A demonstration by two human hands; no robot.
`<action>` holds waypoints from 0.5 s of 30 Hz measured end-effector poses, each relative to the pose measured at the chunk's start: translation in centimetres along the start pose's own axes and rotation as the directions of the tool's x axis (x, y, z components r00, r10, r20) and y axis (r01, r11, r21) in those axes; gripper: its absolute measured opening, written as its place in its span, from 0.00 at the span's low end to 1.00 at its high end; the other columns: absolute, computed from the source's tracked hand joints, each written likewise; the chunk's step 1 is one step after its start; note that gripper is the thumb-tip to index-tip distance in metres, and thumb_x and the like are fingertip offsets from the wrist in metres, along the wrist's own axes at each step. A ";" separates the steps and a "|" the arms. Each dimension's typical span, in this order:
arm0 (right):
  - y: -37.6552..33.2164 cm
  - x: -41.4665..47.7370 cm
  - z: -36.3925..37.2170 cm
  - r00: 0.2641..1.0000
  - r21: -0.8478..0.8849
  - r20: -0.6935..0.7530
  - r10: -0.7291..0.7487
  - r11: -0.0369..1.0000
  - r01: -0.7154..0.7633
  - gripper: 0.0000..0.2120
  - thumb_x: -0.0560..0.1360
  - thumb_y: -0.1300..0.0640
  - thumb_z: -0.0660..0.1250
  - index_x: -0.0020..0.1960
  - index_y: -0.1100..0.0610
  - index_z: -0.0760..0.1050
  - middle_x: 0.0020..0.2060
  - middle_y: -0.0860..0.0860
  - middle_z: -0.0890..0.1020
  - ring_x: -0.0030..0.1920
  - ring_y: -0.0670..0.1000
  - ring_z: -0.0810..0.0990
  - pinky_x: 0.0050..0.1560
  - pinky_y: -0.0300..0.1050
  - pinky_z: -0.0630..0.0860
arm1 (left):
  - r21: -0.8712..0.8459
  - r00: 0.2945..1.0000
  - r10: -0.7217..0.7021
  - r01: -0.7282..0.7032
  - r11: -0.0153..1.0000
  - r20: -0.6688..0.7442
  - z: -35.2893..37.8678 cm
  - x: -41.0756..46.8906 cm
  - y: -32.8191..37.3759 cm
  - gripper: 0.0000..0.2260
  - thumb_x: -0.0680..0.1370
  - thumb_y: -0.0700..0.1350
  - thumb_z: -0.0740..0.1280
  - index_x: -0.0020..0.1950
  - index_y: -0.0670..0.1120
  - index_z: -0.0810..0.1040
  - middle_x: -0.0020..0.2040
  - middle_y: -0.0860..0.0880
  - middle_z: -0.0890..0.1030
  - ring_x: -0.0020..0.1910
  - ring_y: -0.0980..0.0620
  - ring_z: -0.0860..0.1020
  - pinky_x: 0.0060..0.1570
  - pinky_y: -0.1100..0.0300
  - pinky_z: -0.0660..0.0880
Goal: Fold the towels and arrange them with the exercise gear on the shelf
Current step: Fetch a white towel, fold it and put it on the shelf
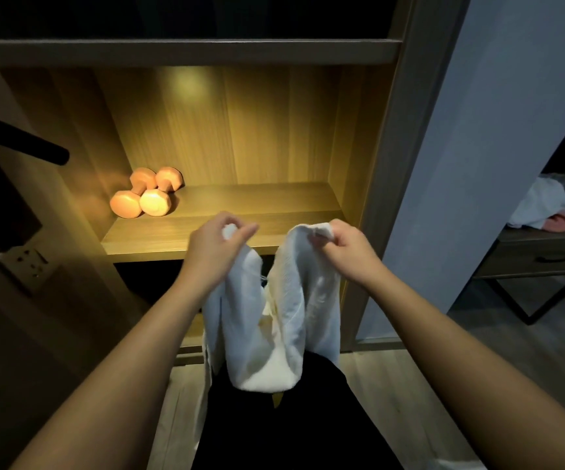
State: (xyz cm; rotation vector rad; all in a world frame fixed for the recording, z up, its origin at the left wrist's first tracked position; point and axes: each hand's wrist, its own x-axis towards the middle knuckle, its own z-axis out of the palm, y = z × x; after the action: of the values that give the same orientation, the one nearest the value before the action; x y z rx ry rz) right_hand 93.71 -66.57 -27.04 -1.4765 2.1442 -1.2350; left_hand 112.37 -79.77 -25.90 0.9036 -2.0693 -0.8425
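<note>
A white towel (274, 320) hangs doubled in a U between my hands, in front of the lit wooden shelf (240, 205). My left hand (215, 244) pinches one top corner of it. My right hand (345, 247) grips the other top corner. The towel's low fold sags down before my dark trousers. Two orange dumbbells (147, 196) lie side by side at the shelf's left rear, well apart from the towel and both hands.
A black bar (37, 147) juts in from the left above a wall socket (27, 262). At the right, a dark side table (538, 256) carries a pile of white and pink cloth (552, 208). A grey wall panel (477, 164) stands beside the shelf unit.
</note>
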 end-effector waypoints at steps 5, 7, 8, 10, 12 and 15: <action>-0.7 -0.9 -1.1 0.991 0.325 0.016 -0.136 0.938 0.124 0.09 0.82 0.59 0.60 0.49 0.58 0.79 0.41 0.45 0.81 0.43 0.43 0.78 0.45 0.36 0.74 | -0.033 0.994 -0.108 0.108 0.994 -0.013 -1.9 1.8 -1.5 0.13 0.82 0.54 0.59 0.54 0.45 0.73 0.43 0.55 0.73 0.42 0.58 0.71 0.38 0.63 0.65; -2.4 -0.9 -1.1 0.964 0.369 0.191 -0.185 0.923 0.104 0.11 0.81 0.55 0.60 0.46 0.57 0.78 0.39 0.43 0.80 0.41 0.43 0.78 0.43 0.36 0.74 | -0.078 0.996 -0.086 0.088 0.993 0.020 -2.0 2.2 -0.3 0.13 0.84 0.52 0.57 0.55 0.43 0.73 0.43 0.54 0.73 0.44 0.56 0.71 0.40 0.63 0.66; -3.3 -0.7 -1.0 0.944 0.360 0.263 -0.201 0.928 0.097 0.13 0.81 0.52 0.60 0.48 0.59 0.79 0.42 0.45 0.81 0.44 0.44 0.79 0.45 0.37 0.75 | -0.110 0.997 -0.061 0.065 0.992 0.041 -1.8 2.3 0.5 0.12 0.84 0.50 0.57 0.56 0.43 0.74 0.45 0.54 0.74 0.45 0.57 0.72 0.41 0.63 0.66; -4.6 0.0 -0.6 0.920 0.295 0.311 -0.238 0.944 0.144 0.17 0.79 0.52 0.61 0.55 0.65 0.79 0.56 0.52 0.79 0.56 0.47 0.78 0.57 0.41 0.74 | -0.175 0.994 0.032 -0.014 0.984 0.101 -1.3 2.2 2.5 0.09 0.84 0.47 0.58 0.54 0.45 0.76 0.46 0.54 0.76 0.45 0.59 0.73 0.43 0.65 0.68; -5.1 0.5 0.0 0.916 0.298 0.306 -0.259 0.940 0.166 0.14 0.81 0.60 0.61 0.58 0.69 0.77 0.62 0.57 0.76 0.62 0.52 0.75 0.63 0.46 0.70 | -0.242 0.979 0.128 -0.088 0.966 0.156 -0.8 1.8 4.2 0.05 0.82 0.44 0.63 0.51 0.47 0.78 0.44 0.54 0.79 0.43 0.61 0.76 0.43 0.67 0.71; -5.3 0.1 0.3 0.917 0.387 0.322 -0.234 0.917 0.098 0.12 0.81 0.63 0.60 0.52 0.72 0.76 0.46 0.59 0.77 0.47 0.54 0.75 0.52 0.50 0.71 | -0.328 0.986 0.138 -0.101 0.939 0.090 -0.9 1.4 4.8 0.04 0.76 0.41 0.71 0.46 0.50 0.81 0.43 0.52 0.83 0.42 0.58 0.80 0.44 0.64 0.76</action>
State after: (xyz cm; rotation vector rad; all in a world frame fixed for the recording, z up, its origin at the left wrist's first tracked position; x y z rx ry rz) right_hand 97.25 -67.46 -23.20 -1.5962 1.4818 -1.2177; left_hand 110.83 -78.56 -21.25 0.5575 -1.9788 -1.1465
